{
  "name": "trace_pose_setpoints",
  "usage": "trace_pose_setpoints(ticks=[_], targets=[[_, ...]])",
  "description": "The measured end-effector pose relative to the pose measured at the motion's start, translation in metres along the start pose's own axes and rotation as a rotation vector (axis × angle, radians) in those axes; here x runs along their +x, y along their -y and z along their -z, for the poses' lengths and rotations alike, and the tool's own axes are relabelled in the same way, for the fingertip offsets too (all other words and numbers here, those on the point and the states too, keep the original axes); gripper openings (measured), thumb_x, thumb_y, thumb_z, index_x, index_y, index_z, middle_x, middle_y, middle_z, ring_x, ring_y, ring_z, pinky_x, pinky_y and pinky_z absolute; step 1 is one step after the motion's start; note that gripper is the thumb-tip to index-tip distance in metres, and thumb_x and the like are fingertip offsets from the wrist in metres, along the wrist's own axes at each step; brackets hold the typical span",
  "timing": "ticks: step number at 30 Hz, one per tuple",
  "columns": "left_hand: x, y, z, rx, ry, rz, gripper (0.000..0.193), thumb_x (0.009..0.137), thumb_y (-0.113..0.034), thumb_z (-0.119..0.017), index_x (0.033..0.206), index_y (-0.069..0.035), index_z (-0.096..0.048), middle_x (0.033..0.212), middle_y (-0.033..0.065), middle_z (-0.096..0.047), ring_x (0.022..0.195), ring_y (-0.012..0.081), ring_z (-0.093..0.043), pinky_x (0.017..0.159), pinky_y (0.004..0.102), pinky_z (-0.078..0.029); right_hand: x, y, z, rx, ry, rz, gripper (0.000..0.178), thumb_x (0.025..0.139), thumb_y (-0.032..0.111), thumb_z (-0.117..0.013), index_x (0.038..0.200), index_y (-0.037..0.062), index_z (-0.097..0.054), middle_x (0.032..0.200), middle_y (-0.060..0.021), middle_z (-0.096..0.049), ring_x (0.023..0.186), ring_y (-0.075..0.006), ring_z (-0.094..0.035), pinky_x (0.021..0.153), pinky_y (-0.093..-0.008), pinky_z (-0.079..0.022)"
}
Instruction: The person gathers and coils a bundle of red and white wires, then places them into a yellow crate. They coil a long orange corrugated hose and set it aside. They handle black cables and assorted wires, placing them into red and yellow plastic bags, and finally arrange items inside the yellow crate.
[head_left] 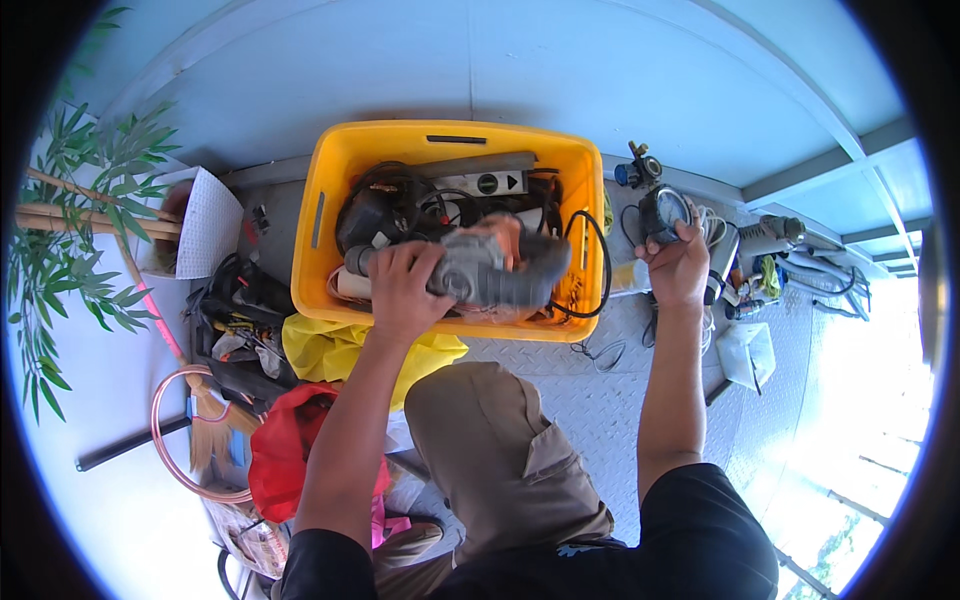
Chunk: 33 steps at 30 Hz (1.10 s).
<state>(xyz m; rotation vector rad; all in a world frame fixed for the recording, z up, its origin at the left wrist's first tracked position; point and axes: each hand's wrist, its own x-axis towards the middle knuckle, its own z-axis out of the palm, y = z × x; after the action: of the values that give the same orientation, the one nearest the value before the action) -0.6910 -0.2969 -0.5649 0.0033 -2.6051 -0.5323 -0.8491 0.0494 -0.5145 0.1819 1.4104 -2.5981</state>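
Observation:
My left hand (402,285) is closed round one end of a grey, black and orange power tool (480,270), over the near side of a yellow plastic bin (370,136). Motion blurs the tool's right end, so its exact kind is unclear. Beneath it in the bin lie coiled black cables (360,205), a spirit level (495,183) and other tools. To the right of the bin, my right hand (678,265) grips a round dial gauge (664,212) with a dark rim. Just beyond that gauge sits a metal valve fitting (640,168) with a blue part.
Yellow cloth (425,355) and a red bag (285,450) lie left of my knee. Further left are an open black tool bag (240,330), a broom (208,425) and a copper tube coil (155,420). Hoses (820,275) and a clear container (748,355) lie right.

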Motion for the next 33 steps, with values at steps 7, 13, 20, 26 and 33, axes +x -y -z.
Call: trace_pose_setpoints(ticks=[7,13,20,26,33], targets=[[0.045,-0.029,-0.026,0.006,0.001,0.159,0.071,0.067,-0.040,-0.089,0.126,-0.011,-0.061,0.120,0.0143,-0.060,0.110,0.0400,-0.055,0.094,0.0528,-0.044,-0.028,-0.021,0.020,0.165,0.009,-0.060,0.050,0.088,0.018,-0.056,0.137,0.0141,-0.049,0.103,-0.0088,-0.068,0.065,-0.0183,-0.060,0.060,-0.0398,-0.055],[0.006,-0.029,-0.020,0.008,0.430,-0.023,0.054,0.082,-0.038,-0.078,0.130,-0.016,-0.066,0.128,0.0116,-0.063,0.119,0.0338,-0.058,0.103,0.0491,-0.044,-0.043,-0.024,-0.026,0.088,0.183,-0.033,0.061,0.082,0.018,-0.059,0.140,0.0053,-0.046,0.101,-0.0122,-0.066,0.066,-0.0216,-0.062,0.059,-0.0399,-0.056],[-0.090,-0.023,0.043,-0.161,0.012,0.123,0.018,0.083,-0.025,-0.073,0.095,-0.012,-0.071,0.111,0.0072,-0.068,0.109,0.0304,-0.064,0.093,0.0453,-0.052,-0.075,-0.054,-0.132,-0.039,0.607,-0.271,0.066,0.083,0.015,-0.070,0.144,0.0075,-0.046,0.120,-0.0166,-0.064,0.070,-0.0198,-0.065,0.057,-0.0345,-0.058],[-0.251,0.075,0.248,0.368,0.306,0.118,0.017,0.074,-0.020,-0.072,0.086,-0.009,-0.071,0.099,0.0072,-0.070,0.103,0.0293,-0.066,0.091,0.0430,-0.054,-0.131,-0.122,-0.248,-0.784,0.925,-0.404,0.054,0.079,0.009,-0.059,0.133,0.0056,-0.062,0.108,-0.0082,-0.069,0.077,-0.0136,-0.066,0.059,-0.0269,-0.055],[-0.415,0.097,0.291,0.500,0.197,1.478,0.044,0.090,-0.039,-0.072,0.117,-0.005,-0.072,0.112,0.0185,-0.071,0.113,0.0361,-0.065,0.100,0.0473,-0.050,-0.224,-0.276,-0.314,-1.215,1.597,-0.392,0.045,0.081,0.012,-0.060,0.125,0.0081,-0.066,0.105,-0.0095,-0.071,0.090,-0.0201,-0.069,0.077,-0.0338,-0.056]])
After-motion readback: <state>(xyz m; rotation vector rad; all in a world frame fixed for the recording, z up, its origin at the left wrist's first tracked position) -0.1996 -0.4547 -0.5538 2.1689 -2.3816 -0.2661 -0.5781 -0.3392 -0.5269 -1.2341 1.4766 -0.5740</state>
